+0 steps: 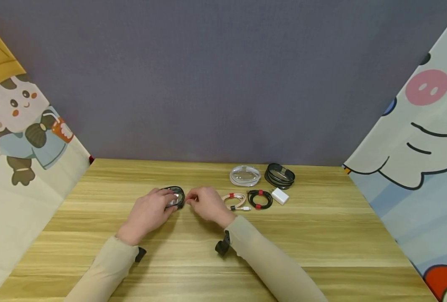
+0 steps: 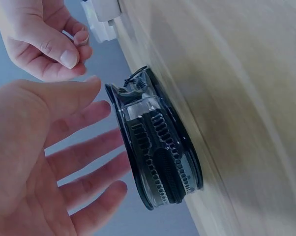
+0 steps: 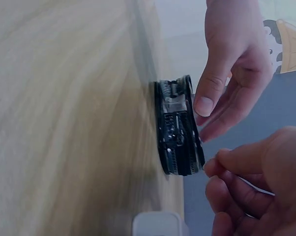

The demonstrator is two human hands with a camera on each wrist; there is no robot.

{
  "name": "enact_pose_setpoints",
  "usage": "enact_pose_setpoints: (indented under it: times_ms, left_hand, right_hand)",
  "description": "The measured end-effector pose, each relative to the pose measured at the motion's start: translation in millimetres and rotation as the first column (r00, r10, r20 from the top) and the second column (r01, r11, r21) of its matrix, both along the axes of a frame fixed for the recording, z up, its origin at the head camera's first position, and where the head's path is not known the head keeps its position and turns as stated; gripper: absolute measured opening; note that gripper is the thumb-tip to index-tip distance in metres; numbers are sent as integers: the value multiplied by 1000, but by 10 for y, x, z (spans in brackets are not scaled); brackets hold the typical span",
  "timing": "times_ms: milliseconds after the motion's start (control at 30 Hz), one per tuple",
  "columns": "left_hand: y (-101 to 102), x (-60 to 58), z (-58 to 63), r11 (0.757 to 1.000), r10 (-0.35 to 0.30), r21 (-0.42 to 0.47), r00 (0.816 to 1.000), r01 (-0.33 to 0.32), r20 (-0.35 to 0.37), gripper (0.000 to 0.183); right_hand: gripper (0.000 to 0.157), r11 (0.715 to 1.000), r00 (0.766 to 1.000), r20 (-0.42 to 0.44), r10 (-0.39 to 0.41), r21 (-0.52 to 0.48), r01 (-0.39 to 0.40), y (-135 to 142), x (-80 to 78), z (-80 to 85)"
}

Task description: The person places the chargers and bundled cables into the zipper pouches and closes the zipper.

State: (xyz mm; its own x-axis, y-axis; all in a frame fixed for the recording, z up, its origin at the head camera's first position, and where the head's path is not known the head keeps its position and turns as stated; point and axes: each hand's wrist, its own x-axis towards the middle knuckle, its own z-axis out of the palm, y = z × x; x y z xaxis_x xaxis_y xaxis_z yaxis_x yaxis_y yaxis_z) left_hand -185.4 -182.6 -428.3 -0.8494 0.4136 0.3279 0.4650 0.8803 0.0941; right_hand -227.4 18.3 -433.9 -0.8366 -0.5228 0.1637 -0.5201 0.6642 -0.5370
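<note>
A small rounded clear zip case (image 2: 158, 152) with black trim lies flat on the wooden table (image 1: 193, 260), its black zip running round the side. My left hand (image 1: 151, 212) rests over the case from the left, fingers nearly straight across its upper face and thumb (image 3: 204, 105) by its edge. At the case's right end is my right hand (image 1: 207, 203), its fingers curled and the thumb and forefinger tips brought together. These fingertips (image 3: 211, 167) are right at the case's edge, and nothing shows between them. The left fingers partly hide the case in the head view.
Right of my hands lie a pale pink cable (image 1: 239, 196) and a black cable (image 1: 270, 200), both coiled with red ties, and a white charger plug (image 1: 280, 196). Behind them are a white-trimmed clear case (image 1: 245, 183) and a black-trimmed case (image 1: 280, 184), near the grey back panel (image 1: 223, 84).
</note>
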Motion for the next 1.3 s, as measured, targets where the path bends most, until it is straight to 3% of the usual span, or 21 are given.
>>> enact_pose_setpoints:
  times_ms: [500, 833, 1167, 1300]
  left_hand:
    - [145, -13, 98, 992, -39, 120, 996, 29, 80, 14]
    - [300, -43, 123, 992, -70, 116, 991, 57, 112, 18]
    - [549, -118, 113, 988, -127, 104, 979, 111, 161, 28]
    - [638, -151, 90, 988, -141, 95, 972, 124, 190, 34]
  right_hand:
    - [13, 996, 999, 25, -29, -81, 31, 236, -9, 85]
    - [11, 995, 995, -62, -74, -78, 69, 506, -83, 10]
    - [18, 981, 971, -157, -179, -107, 164, 1052, -358, -4]
    - [23, 978, 970, -139, -198, -99, 186, 1303, -510, 19]
